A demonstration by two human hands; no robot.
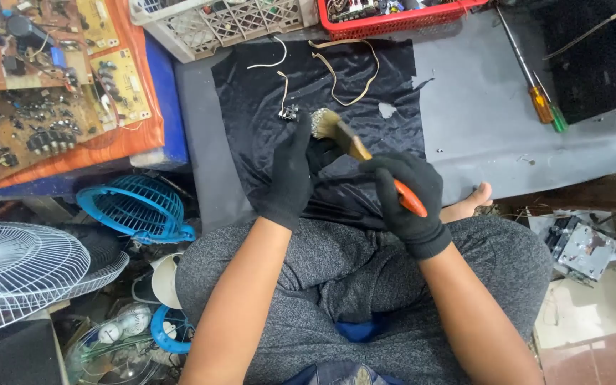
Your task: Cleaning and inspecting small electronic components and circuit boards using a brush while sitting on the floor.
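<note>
Far left: brown circuit boards point(30, 85) are laid flat on an orange sheet; a round white wire fan guard point(16, 274) is seen below. Centre: a small dark part point(320, 151) is pinched in the black knit-gloved left hand point(288, 178), fingers pressed together, over glossy black cloth point(336, 85) on the grey worktop point(479, 121). An orange-handled, pale-bristled brush point(354, 146) is gripped in the gloved right hand point(408, 196), fingers curled around it, bristles just beside the part. Far right: two screwdrivers point(540, 100) are lying.

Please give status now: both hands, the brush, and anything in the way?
Left hand on small wired part. Right hand grips paintbrush, bristles beside part. Black cloth beneath; loose wires nearby.
</note>
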